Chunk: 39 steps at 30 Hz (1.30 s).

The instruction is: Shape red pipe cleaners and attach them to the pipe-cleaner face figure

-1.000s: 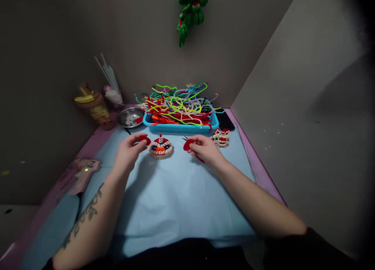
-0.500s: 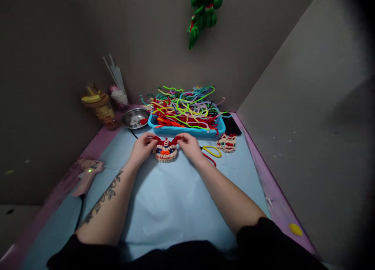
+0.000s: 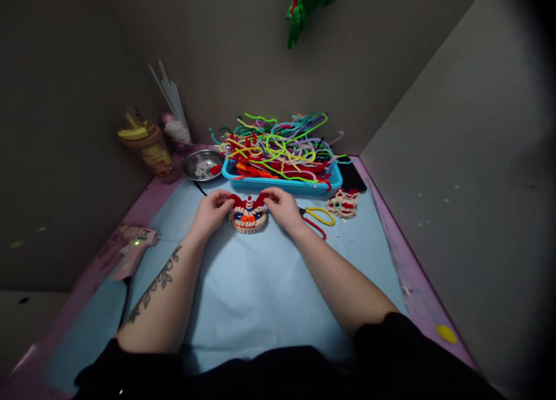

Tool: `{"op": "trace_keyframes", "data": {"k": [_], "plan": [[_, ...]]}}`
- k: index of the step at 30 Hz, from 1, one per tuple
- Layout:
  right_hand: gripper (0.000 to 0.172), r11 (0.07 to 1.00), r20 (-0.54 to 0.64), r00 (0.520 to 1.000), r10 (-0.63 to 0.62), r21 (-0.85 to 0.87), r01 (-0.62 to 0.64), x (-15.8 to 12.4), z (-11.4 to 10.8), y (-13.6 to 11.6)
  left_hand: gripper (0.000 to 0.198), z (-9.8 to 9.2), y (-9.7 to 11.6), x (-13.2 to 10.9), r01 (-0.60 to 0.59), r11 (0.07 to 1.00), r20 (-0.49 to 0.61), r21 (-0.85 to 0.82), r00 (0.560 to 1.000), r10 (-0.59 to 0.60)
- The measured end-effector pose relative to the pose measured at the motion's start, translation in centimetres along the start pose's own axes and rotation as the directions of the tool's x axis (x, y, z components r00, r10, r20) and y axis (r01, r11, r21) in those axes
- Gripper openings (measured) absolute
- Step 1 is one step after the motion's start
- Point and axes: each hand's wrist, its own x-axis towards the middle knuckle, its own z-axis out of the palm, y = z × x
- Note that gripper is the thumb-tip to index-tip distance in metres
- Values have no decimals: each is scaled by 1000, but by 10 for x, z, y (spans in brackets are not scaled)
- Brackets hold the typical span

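Note:
A small lion-dance head made of pipe cleaners point(image 3: 248, 219) is between my hands, cream with blue eyes, an orange nose and red ears. My left hand point(image 3: 214, 210) pinches the red ear on its left side. On the other side, my right hand point(image 3: 281, 207) pinches the other red ear. The fingertips partly cover both ears. Just right of my right hand lie scissors point(image 3: 320, 216) with one yellow and one red handle. Farther right rests a second cream-and-red pipe-cleaner piece point(image 3: 343, 204).
A blue tray point(image 3: 278, 184) heaped with colourful pipe cleaners stands at the back. Left of it are a metal bowl point(image 3: 203, 165), a brown-and-yellow cup point(image 3: 150, 148) and glue sticks point(image 3: 172, 99). A pink glue gun point(image 3: 135, 254) lies left. Behind the scissors is a black phone point(image 3: 352, 175).
The camera view has tilted slightly, so the scene sits a little higher and to the right. Both hands keep their pinch on the ears of the lion-dance head.

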Motion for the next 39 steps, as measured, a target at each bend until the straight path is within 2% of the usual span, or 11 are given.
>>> {"op": "trace_keyframes", "data": {"k": [5,9,16,22,24,29,39], "plan": [[32,997,-6,998,58,48,-58,1,2,7,26,-1,0,-1,21,1000,21,11,1000,-21],[31,998,24,999,34,49,-35,0,0,8,25,-2,2,-1,15,1000,0,3,1000,-15],[31,998,63,997,34,56,-37,0,0,13,28,-5,2,-2,26,996,35,-81,999,-24],[35,998,11,999,40,44,-40,-1,1,13,31,-5,0,-2,61,995,88,-80,995,-54],[36,998,-3,999,35,52,-35,-2,1,10,32,-6,0,-2,70,995,83,-69,994,-64],[29,999,55,998,-5,46,3,-4,1,11,36,-8,2,-4,95,995,43,-21,995,-94],[31,1000,54,999,-1,26,0,-4,0,12,32,-6,3,-4,35,998,72,-42,997,-32]]}}
